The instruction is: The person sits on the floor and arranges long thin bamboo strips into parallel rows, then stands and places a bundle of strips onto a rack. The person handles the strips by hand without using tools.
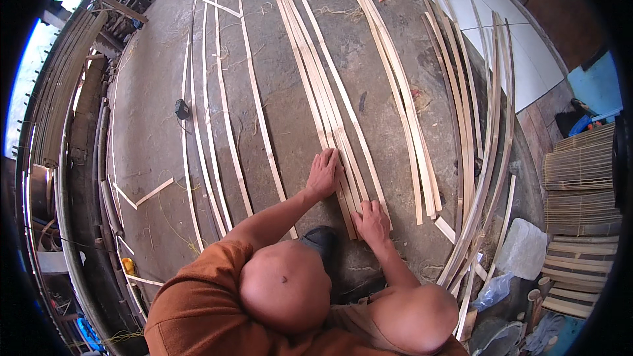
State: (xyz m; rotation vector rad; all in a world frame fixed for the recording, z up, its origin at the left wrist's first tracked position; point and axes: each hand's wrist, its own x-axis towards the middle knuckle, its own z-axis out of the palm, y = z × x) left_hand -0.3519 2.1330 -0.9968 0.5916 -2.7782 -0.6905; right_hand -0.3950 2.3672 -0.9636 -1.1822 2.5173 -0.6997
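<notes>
A bundle of long, pale bamboo strips lies lengthwise on the concrete floor in front of me, its near ends between my knees. My left hand lies over the bundle's left side a little short of the near ends, fingers bent round the strips. Nearer to me, my right hand presses on the right edge at the near ends, fingers curled in against them. The undersides of both hands are hidden. A single strip runs alongside on the right, its near end close to my right hand.
Several separate strips lie on the left, beside a small dark tool. Another group of strips lies to the right, then darker strips. A whitish block and slatted bamboo panels stand at the right edge.
</notes>
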